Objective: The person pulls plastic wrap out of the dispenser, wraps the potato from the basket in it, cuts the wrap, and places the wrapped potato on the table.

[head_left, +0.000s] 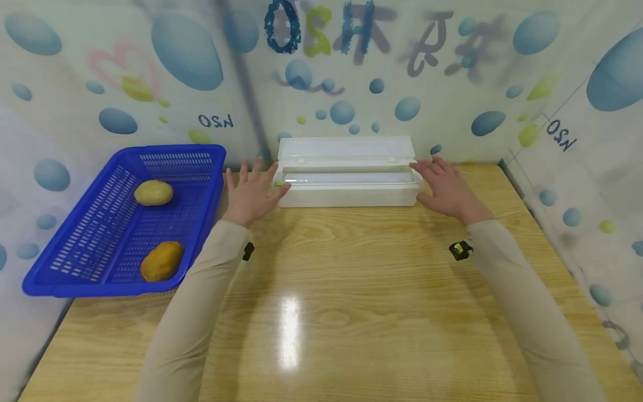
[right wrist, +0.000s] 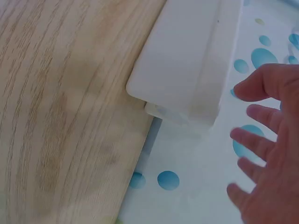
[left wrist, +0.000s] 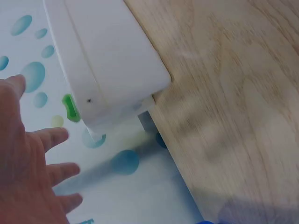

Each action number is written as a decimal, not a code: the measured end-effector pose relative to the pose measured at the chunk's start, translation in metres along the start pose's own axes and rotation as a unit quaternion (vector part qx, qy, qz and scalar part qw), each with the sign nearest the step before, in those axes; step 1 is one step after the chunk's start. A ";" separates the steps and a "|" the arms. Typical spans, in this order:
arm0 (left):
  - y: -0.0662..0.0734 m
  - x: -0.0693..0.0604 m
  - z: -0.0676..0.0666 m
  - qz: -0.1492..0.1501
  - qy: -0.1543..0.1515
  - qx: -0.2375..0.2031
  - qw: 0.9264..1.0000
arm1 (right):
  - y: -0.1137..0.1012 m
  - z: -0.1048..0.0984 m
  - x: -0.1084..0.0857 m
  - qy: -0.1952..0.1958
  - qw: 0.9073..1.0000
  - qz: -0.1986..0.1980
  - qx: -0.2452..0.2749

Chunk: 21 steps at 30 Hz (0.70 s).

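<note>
A long white cling film dispenser (head_left: pixel 346 196) stands at the back of the table with its lid (head_left: pixel 345 148) raised. Inside it lies a pale, shiny roll (head_left: pixel 349 178). At its left end sits a small green slider (left wrist: pixel 71 108). My left hand (head_left: pixel 253 195) is at that end, fingers spread and holding nothing; the left wrist view shows a gap between fingers and dispenser. Beside the opposite end is my right hand (head_left: pixel 446 190), its fingers apart and nothing in them. In the right wrist view those fingertips (right wrist: pixel 243 88) are apart from the white body.
To the left stands a blue plastic basket (head_left: pixel 203 220), partly over the table edge. It holds a pale potato (head_left: pixel 153 192) and an orange-brown lump (head_left: pixel 162 261). A patterned sheet (head_left: pixel 341 84) hangs behind the wooden table (head_left: pixel 351 290).
</note>
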<state>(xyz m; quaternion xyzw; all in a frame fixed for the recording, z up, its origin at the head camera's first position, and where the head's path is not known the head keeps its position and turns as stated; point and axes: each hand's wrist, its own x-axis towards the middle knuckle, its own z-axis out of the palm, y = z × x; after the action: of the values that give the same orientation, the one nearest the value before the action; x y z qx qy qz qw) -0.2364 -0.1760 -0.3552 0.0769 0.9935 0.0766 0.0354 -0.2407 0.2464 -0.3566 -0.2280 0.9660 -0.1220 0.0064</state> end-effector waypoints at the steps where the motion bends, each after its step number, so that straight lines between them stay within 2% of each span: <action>1: 0.002 0.002 0.000 0.007 -0.006 0.003 1.000 | -0.001 0.000 0.003 -0.002 1.000 -0.013 -0.005; 3: 0.007 0.005 -0.002 0.025 -0.009 0.012 1.000 | -0.003 0.000 0.009 0.001 0.999 -0.040 -0.014; 5: 0.011 0.008 -0.002 0.049 0.002 0.022 0.999 | -0.004 0.000 0.016 0.002 0.998 -0.061 -0.028; 8: 0.017 0.011 -0.003 0.088 0.028 0.026 0.995 | -0.006 -0.001 0.023 -0.005 0.997 -0.070 -0.032; 11: 0.020 0.015 -0.004 0.113 0.035 0.015 0.993 | -0.008 -0.001 0.026 -0.018 0.997 -0.065 -0.033; 16: 0.019 0.021 -0.004 0.113 0.011 -0.011 0.993 | -0.007 0.000 0.028 -0.022 0.998 -0.061 -0.019; 21: 0.016 0.028 -0.004 0.114 0.000 -0.026 0.993 | -0.004 0.001 0.032 -0.018 0.998 -0.046 0.026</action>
<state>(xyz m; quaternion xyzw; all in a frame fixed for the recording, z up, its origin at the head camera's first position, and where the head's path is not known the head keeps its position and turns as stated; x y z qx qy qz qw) -0.2618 -0.1570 -0.3506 0.1886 0.9759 0.1061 0.0288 -0.2679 0.2287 -0.3556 -0.2737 0.9508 -0.1428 0.0244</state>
